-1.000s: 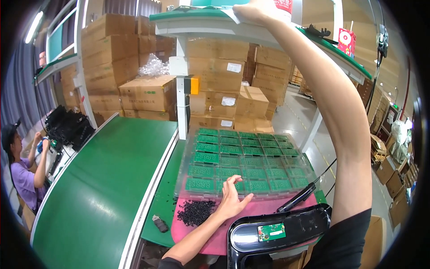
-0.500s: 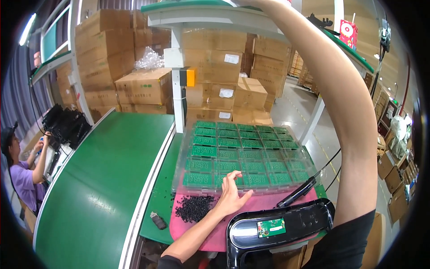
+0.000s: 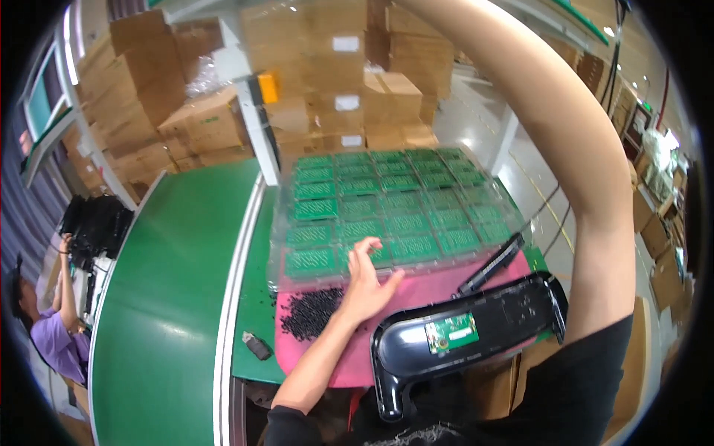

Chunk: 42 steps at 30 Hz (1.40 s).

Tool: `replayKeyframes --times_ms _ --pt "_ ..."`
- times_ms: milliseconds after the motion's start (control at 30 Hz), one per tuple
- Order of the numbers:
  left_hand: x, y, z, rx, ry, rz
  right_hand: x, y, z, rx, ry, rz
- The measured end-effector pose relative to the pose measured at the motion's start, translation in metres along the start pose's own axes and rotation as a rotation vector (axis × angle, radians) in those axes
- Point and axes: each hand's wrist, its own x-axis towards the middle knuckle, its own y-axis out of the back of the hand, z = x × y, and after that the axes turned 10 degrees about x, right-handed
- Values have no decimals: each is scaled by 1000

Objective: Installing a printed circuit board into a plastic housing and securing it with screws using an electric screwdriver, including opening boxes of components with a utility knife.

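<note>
My left hand (image 3: 368, 279) lies with fingers spread on the front edge of a clear tray (image 3: 279, 279) filled with several green circuit boards (image 3: 387, 204). It holds nothing. The tray rests on a pink mat (image 3: 435, 286). A pile of small black parts (image 3: 309, 312) sits just left of my wrist. In front of me lies a black plastic housing (image 3: 513, 316) with a small green board (image 3: 452, 333) in it. My right arm (image 3: 573, 171) reaches up past the top edge, so that hand is hidden.
A black rod-shaped tool (image 3: 491, 264) lies beside the tray. A small dark object (image 3: 256, 346) sits on the green strip. A green conveyor belt (image 3: 163, 297) runs at left, where a person in purple (image 3: 52, 342) works. Cardboard boxes (image 3: 208, 123) stack behind.
The view has tilted down and my raised right hand has left the picture at the top. My left hand stays at the tray's front edge, fingers lifted slightly.
</note>
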Motion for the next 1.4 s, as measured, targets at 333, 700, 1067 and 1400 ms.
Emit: replayKeyframes --times_ms 333,700,1067,1400 --pt "2 27 9 164 113 -160 -287 172 27 -403 -890 -1720" --pt "-17 61 -11 711 281 -642 -422 192 17 348 -1433 -289" --pt "-18 46 -6 774 325 -603 -400 142 -34 1150 -1652 91" --pt "-9 38 35 -257 286 -522 -364 165 -86 1498 -1491 503"
